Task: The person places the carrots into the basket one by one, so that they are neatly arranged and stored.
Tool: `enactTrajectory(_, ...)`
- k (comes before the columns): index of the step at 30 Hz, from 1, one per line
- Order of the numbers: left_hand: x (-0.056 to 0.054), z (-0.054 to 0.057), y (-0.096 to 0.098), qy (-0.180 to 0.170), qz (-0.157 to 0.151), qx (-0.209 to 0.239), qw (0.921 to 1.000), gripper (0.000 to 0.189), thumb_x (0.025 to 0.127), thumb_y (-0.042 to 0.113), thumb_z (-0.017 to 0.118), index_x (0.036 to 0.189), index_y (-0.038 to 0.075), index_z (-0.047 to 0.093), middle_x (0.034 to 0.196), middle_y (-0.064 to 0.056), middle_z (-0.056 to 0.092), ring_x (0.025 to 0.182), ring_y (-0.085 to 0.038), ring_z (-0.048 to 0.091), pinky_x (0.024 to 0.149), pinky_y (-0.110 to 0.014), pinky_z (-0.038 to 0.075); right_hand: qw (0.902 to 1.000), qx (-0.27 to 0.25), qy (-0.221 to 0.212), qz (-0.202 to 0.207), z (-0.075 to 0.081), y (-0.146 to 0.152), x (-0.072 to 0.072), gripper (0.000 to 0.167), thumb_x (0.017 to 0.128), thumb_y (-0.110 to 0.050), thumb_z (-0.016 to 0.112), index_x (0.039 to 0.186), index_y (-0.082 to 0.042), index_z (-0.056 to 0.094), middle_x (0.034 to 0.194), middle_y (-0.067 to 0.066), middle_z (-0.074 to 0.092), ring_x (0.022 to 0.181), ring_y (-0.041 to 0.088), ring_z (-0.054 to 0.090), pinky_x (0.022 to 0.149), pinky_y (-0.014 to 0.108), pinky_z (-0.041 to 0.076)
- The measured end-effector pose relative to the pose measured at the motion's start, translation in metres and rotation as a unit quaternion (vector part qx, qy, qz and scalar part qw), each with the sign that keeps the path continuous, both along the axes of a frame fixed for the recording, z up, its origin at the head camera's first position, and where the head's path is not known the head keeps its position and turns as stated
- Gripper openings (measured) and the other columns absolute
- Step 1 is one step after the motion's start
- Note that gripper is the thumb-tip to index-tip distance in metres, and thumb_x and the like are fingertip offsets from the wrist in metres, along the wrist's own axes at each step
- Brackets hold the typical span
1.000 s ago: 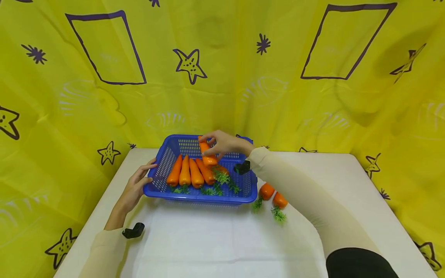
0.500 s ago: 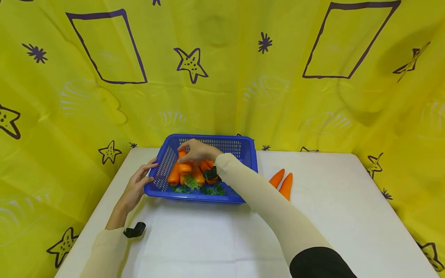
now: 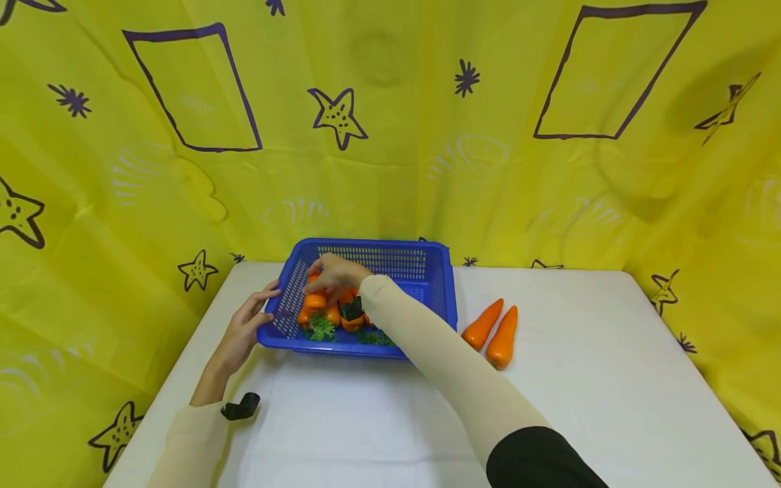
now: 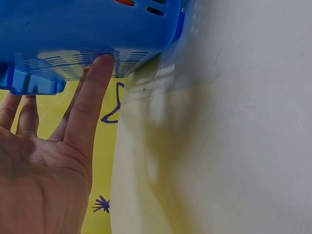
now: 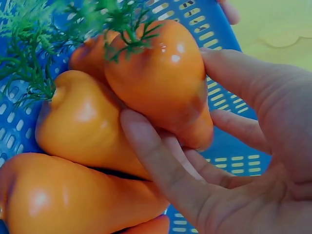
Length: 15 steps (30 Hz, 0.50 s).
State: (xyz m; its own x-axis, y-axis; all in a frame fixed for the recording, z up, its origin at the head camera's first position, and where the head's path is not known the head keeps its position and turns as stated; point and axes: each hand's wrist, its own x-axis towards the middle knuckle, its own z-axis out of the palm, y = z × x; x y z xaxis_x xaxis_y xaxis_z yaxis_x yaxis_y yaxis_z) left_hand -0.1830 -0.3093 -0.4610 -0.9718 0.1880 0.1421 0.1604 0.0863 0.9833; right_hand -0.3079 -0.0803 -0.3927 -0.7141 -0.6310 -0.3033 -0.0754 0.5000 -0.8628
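The right hand (image 3: 337,274), left of the frame's centre in the head view, holds an orange carrot (image 5: 155,73) between thumb and fingers, over the left part of a blue basket (image 3: 335,348). Other carrots (image 5: 80,117) lie beneath and beside it, green tops (image 5: 29,63) toward the basket's near side. The left hand (image 3: 240,332) touches the basket's left side, fingers extended. Right of the basket, a carrot (image 3: 483,324) and its neighbour (image 3: 503,339) lie on the white table (image 3: 342,420), tips upward. Patterned yellow cloth (image 3: 390,190) fills the upper frame.
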Motion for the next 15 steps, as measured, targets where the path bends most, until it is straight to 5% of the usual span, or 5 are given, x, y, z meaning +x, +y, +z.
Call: enactTrajectory(15, 0.0002, -0.0021, -0.0009, 0.012, -0.009, -0.001, 0.9999, 0.045, 0.106, 0.006, 0.04, 0.151, 0.002, 0.042, 0.172, -0.005, 0.017, 0.154, -0.045, 0.012, 0.097, -0.023, 0.051, 0.999, -0.004, 0.005, -0.045, -0.0092, -0.0023, 0.0032, 0.053, 0.093, -0.021, 0.077, 0.14, -0.002, 0.06, 0.117, 0.014, 0.068, 0.078, 0.024, 0.069, 0.068, 0.036, 0.062)
